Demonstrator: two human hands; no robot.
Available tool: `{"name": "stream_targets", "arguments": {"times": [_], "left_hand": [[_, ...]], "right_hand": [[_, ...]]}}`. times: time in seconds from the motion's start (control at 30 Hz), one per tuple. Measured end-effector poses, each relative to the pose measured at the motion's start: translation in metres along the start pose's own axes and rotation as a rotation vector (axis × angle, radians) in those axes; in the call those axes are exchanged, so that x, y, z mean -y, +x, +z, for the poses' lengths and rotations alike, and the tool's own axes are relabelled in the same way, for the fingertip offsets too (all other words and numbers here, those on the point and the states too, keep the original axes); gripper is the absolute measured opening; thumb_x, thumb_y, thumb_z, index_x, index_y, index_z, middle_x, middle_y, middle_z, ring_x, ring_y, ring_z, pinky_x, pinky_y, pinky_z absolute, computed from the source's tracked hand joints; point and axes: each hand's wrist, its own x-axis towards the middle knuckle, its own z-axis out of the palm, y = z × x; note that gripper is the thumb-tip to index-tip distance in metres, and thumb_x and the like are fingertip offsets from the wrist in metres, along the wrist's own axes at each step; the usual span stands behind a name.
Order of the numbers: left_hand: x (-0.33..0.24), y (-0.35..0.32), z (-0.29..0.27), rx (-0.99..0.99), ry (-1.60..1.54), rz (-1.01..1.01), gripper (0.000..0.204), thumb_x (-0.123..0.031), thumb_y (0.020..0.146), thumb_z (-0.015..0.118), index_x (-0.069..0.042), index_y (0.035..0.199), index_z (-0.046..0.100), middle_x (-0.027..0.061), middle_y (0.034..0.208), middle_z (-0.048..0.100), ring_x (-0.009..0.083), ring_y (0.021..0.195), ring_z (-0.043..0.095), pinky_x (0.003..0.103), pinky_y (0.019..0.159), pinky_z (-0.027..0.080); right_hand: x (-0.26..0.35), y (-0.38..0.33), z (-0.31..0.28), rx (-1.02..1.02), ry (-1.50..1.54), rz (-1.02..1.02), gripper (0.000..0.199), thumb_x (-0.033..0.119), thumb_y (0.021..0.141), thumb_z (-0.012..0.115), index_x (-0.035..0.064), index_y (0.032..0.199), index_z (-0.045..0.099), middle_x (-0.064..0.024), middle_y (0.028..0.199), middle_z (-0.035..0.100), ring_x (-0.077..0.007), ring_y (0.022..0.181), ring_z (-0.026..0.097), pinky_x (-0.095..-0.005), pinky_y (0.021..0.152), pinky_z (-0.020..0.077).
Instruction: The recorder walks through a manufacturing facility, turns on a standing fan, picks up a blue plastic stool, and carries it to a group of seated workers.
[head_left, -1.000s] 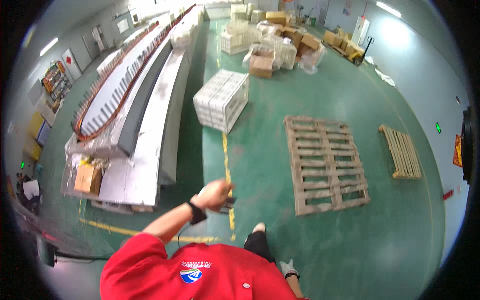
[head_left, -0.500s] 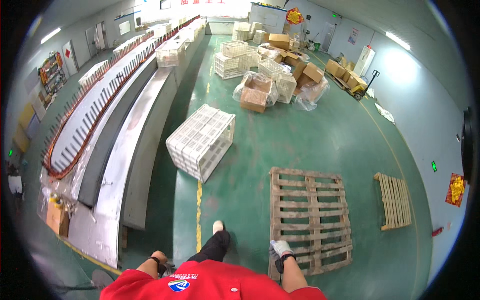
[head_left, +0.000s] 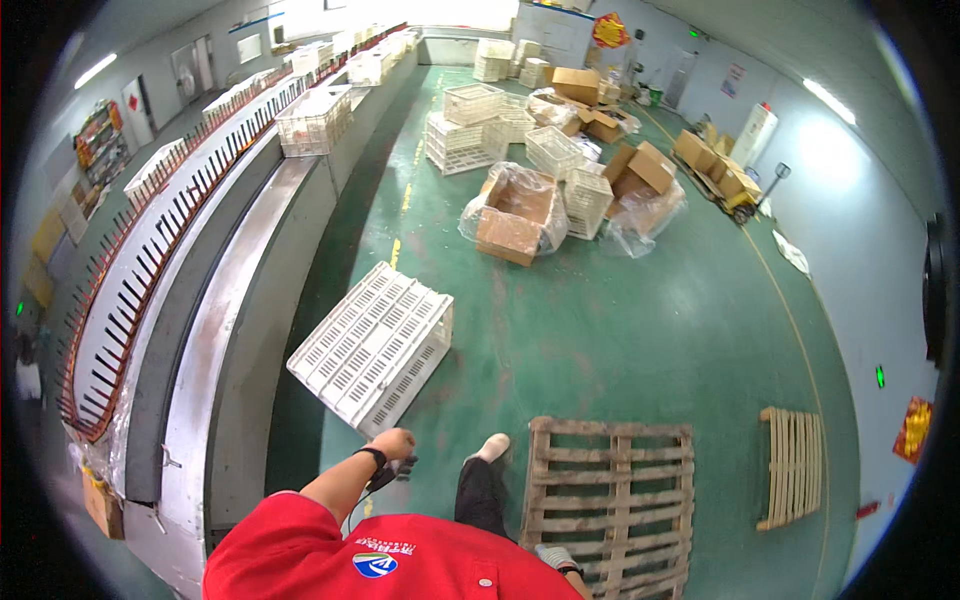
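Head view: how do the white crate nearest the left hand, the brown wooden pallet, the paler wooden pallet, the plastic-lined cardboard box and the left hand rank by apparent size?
1. Brown wooden pallet
2. White crate
3. Plastic-lined cardboard box and paler wooden pallet: too alike to rank
4. Left hand

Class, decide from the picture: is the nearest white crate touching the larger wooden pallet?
Apart: the head view shows green floor between the crate and the pallet.
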Motion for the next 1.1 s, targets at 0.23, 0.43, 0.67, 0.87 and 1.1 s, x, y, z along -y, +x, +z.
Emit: {"name": "stream_targets", "arguments": {"times": [0.23,0.43,0.67,0.87,1.1], "left_hand": [[-0.067,0.190,-0.072,0.041,-0.151,-0.180,0.029,-0.023,0.077,0.065,-0.013,0.101,0.077,0.0161,0.103,0.074,0.0341,0.099,0.069,0.044,0.087,0.055],[-0.177,0.359,-0.175,-0.024,-0.108,-0.230,0.029,-0.024,0.079,0.066,-0.011,0.102,0.075,0.0157,0.098,0.074,0.0347,0.093,0.070,0.046,0.081,0.054],[-0.250,0.605,-0.218,0.062,-0.207,-0.312,0.023,-0.019,0.081,0.064,-0.010,0.098,0.077,0.0143,0.096,0.075,0.0332,0.088,0.069,0.046,0.077,0.054],[-0.434,0.884,-0.257,0.052,-0.122,0.001,0.026,-0.025,0.081,0.065,-0.010,0.100,0.076,0.0171,0.096,0.074,0.0352,0.090,0.070,0.045,0.081,0.054],[-0.833,1.117,-0.290,0.372,-0.146,0.749,0.031,-0.026,0.085,0.063,-0.005,0.107,0.072,0.0179,0.102,0.073,0.0357,0.095,0.068,0.045,0.086,0.054]], "right_hand": [[0.056,0.313,-0.147,-0.001,-0.018,-0.202,0.053,0.048,0.096,0.042,0.0071,0.112,0.071,-0.0195,0.121,0.067,-0.0453,0.115,0.060,-0.0484,0.099,0.0471],[0.154,0.359,-0.445,-0.090,-0.188,-0.470,0.044,0.033,0.096,0.054,0.0081,0.131,0.063,-0.0197,0.113,0.071,-0.0313,0.095,0.070,-0.0436,0.081,0.0563],[0.200,0.503,-0.644,-0.220,0.625,-0.364,0.058,0.033,0.097,0.060,0.0061,0.146,0.045,-0.0151,0.119,0.064,-0.0245,0.097,0.064,-0.0370,0.080,0.0531],[0.253,0.504,-0.810,-0.293,0.496,-0.391,0.084,0.038,0.089,0.070,-0.0024,0.153,0.033,-0.0242,0.142,0.053,-0.0371,0.131,0.052,-0.0399,0.108,0.0408],[0.282,0.577,-1.036,-0.013,1.457,-0.263,0.059,0.038,0.098,0.064,0.0102,0.146,0.045,-0.0169,0.129,0.061,-0.0292,0.111,0.063,-0.0462,0.098,0.0519]]}}
